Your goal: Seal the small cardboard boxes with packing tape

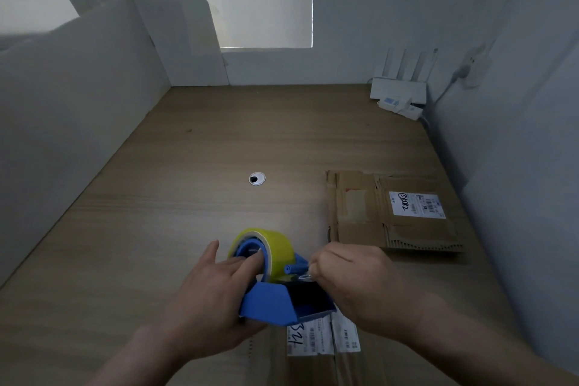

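A blue tape dispenser (275, 304) carrying a yellow-green roll of packing tape (275, 247) sits low in the middle of the view, over a small cardboard box (316, 351) with white labels. My left hand (213, 291) grips the dispenser from the left, one finger lying on the roll's blue hub. My right hand (354, 276) pinches the tape end by the dispenser's roller. A second cardboard box (391, 213), flattened and bearing a shipping label, lies to the right on the wooden desk (188, 213).
A round cable grommet (257, 178) sits mid-desk. A white router (399, 89) and power strip (399, 105) occupy the far right corner. White partition boards (78, 103) wall the left side; a wall bounds the right.
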